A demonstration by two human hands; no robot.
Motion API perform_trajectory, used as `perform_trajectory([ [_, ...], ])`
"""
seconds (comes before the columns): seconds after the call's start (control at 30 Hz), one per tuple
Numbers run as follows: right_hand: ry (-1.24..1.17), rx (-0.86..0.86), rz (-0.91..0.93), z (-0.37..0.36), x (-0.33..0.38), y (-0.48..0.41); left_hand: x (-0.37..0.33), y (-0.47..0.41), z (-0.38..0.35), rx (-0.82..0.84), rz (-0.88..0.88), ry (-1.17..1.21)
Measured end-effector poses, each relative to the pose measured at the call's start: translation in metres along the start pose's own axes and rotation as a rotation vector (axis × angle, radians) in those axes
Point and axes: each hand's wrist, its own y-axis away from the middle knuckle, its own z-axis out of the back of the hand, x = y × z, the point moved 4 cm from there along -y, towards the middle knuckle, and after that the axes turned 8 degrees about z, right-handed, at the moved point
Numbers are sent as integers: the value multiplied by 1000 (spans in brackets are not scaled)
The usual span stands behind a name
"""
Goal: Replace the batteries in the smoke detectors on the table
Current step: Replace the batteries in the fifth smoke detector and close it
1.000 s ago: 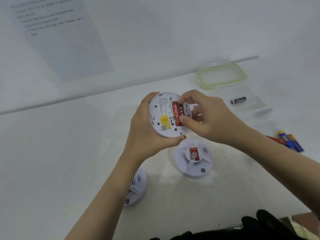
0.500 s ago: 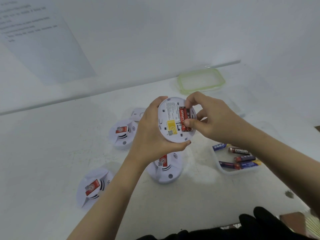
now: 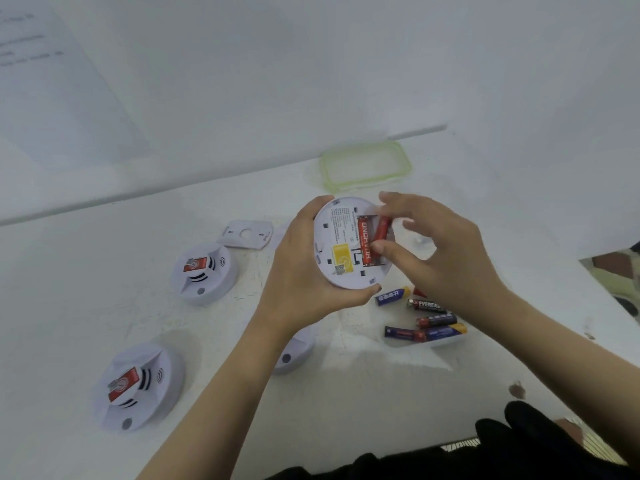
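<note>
Round white plastic smoke detector (image 3: 341, 233) in the grip of the left hand (image 3: 294, 282), red cylindrical battery (image 3: 382, 230) pinched by the right hand (image 3: 446, 265).

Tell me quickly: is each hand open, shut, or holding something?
Left hand: grips the upturned smoke detector.
Right hand: pinches a red battery, tilted half out of its slot.

"HUAHONG" in white along the red battery (image 3: 364, 242) seated in the held smoke detector (image 3: 341, 244). "EVEREADY" in white on a black battery (image 3: 427, 304) at four o'clock from it. Fine print on the detector's back, white characters on a blue battery (image 3: 391, 296) and lines on the wall sheet (image 3: 52, 81) at ten o'clock: too blurred to read.
</note>
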Motion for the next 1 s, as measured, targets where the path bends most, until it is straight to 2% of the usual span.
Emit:
perform_trajectory([
  [0.13,-15,-117,28,19,-1,13,3,2,-11,-11,32,6],
  [0.23,-124,-82,-29,32,-5,23,8,5,-15,-16,60,9],
  [0.3,-109,72,-49,37,-11,30,8,6,-17,-14,62,-5],
  [0.4,28,401,-38,34,-24,42,1,8,-18,-14,41,-30],
  [0.43,76,433,-8,33,-26,44,-1,8,-19,-13,35,-29],
  [0.6,198,358,108,34,-21,30,-11,8,-26,41,16,-85],
  [0.8,190,448,236,24,-18,15,-23,5,-29,86,-4,-149],
  [1.0,336,419,378,23,-13,9,-27,5,-31,81,-45,-233],
])
